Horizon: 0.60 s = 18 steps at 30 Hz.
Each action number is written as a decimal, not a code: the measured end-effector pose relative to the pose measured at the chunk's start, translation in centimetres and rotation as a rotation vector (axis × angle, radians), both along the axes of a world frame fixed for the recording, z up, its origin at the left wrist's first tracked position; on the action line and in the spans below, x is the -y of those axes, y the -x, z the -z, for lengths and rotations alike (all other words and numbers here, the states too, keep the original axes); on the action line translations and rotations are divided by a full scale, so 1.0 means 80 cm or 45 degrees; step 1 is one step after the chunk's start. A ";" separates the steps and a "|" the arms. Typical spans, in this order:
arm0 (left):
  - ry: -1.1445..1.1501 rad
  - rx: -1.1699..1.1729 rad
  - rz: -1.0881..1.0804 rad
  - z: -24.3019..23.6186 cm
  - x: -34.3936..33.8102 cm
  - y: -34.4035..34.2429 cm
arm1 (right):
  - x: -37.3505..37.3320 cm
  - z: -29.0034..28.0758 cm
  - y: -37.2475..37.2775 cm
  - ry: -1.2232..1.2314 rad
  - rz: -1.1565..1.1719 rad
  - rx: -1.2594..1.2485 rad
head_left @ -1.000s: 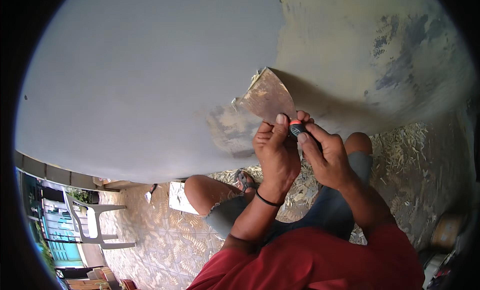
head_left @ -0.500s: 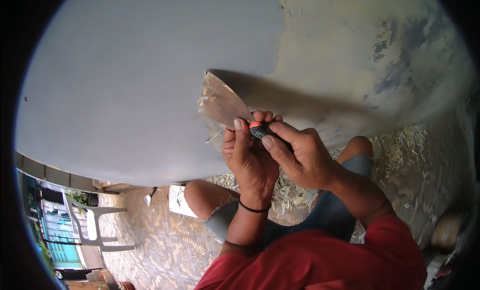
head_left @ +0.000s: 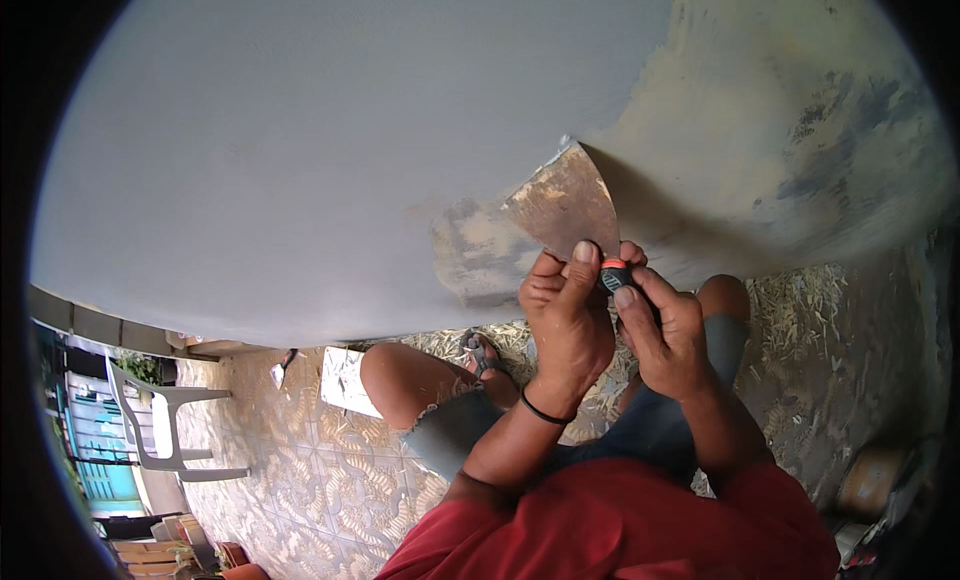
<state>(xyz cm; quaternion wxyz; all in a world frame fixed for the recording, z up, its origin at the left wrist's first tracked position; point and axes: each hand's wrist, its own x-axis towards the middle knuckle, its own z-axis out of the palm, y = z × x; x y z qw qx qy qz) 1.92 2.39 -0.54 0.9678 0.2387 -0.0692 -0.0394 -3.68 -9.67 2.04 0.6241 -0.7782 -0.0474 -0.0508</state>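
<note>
Jutting past hands (head_left: 568, 328) (head_left: 668, 340) — scraper blade (head_left: 570, 198), handle (head_left: 615, 277) between them

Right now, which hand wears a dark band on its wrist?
The left hand: a thin dark band circles its wrist, its thumb against the scraper blade. The right hand, on the handle, shows none.

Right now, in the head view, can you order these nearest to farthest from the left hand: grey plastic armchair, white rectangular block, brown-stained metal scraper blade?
1. Brown-stained metal scraper blade: touching the left hand, just above it.
2. White rectangular block: to its lower left.
3. Grey plastic armchair: far left.
</note>
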 end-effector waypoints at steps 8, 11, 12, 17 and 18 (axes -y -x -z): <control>-0.133 -0.091 -0.089 -0.004 0.015 0.027 | 0.005 0.002 0.011 -0.121 -0.026 0.153; -0.011 -0.049 -0.036 0.004 0.004 0.013 | -0.004 -0.001 -0.008 -0.017 -0.036 0.112; -0.029 -0.036 -0.045 0.004 0.002 0.012 | -0.004 -0.001 -0.007 -0.025 -0.042 0.149; -0.074 -0.068 -0.115 0.006 0.014 0.029 | 0.009 0.006 0.012 -0.060 -0.052 0.186; -0.055 -0.041 -0.107 0.001 0.012 0.021 | 0.004 0.000 0.004 -0.049 -0.066 0.212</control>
